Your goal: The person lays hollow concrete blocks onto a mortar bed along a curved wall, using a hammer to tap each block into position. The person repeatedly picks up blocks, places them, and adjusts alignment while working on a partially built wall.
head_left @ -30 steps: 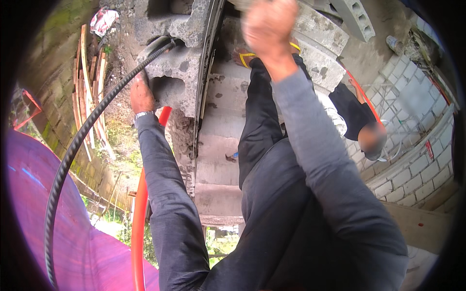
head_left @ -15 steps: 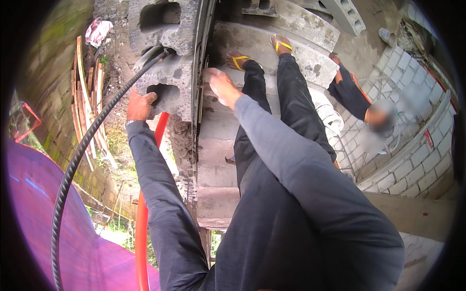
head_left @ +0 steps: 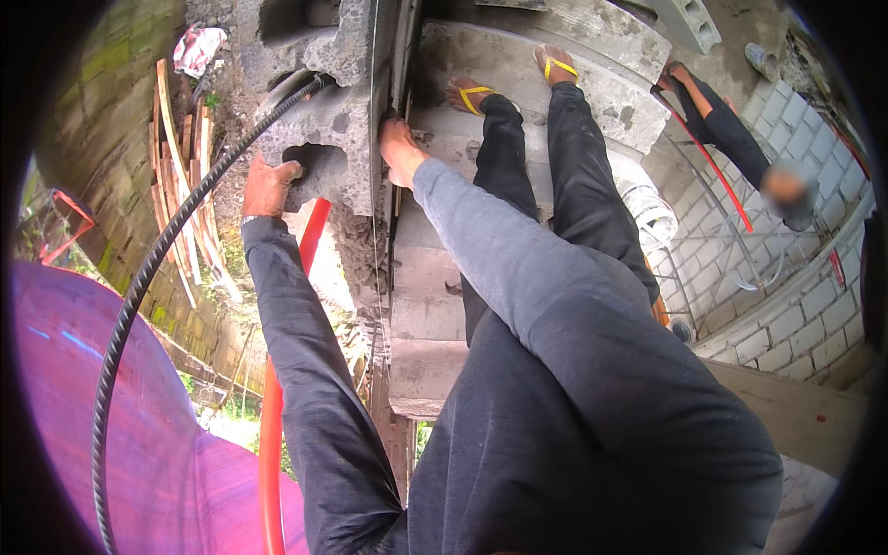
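A grey hollow concrete block sits in the row on top of the wall, its rough hollows facing up. My left hand is closed on its near left side, thumb at the rim of a hollow and the other fingers mostly hidden. On the opposite side, my right hand is pressed to the block's right face, with its fingers partly out of sight. A ribbed steel rebar rises out of the gap beside the block and bends over my left forearm. An orange-red pipe passes by that same forearm.
Feet in yellow-strapped flip-flops stand on concrete steps. Another person is lower down at the right, near a white bucket and a pale block wall. Wooden strips lean at left above a purple sheet.
My right hand has shifted from slightly off the wall's edge to against the block's right face. My left hand keeps its hold. The other person has moved, and a red bar now shows beside them.
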The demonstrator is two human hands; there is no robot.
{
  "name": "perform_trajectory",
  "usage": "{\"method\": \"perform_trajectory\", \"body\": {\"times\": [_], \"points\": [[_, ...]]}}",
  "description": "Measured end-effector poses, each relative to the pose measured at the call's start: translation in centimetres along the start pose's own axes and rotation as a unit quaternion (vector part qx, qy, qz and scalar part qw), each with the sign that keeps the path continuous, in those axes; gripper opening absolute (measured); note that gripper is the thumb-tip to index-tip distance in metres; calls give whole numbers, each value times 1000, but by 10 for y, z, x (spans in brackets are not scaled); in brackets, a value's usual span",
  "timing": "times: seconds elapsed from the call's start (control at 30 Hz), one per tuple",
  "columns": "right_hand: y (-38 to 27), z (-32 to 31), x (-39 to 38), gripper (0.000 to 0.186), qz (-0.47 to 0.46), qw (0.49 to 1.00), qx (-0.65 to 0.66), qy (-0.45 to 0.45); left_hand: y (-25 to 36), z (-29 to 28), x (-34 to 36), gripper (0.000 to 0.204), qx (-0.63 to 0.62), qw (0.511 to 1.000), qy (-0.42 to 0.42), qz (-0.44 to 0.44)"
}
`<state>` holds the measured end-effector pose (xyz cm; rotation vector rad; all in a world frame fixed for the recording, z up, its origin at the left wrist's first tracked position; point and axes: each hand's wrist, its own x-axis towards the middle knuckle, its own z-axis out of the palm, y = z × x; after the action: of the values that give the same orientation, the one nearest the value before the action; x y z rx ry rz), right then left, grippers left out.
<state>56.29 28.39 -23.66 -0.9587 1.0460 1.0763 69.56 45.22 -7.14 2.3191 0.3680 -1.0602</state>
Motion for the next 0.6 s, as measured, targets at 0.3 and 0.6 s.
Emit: {"method": "perform_trajectory", "body": {"times": [0.3,0.6], "points": [[-19,6,-20,52,46,969,242,-16,-13,-7,1,44,63,998,-1,17],[-24,-17,-20,49,36,988,151,-16,8,3,13,49,96,994,0,57]]}}
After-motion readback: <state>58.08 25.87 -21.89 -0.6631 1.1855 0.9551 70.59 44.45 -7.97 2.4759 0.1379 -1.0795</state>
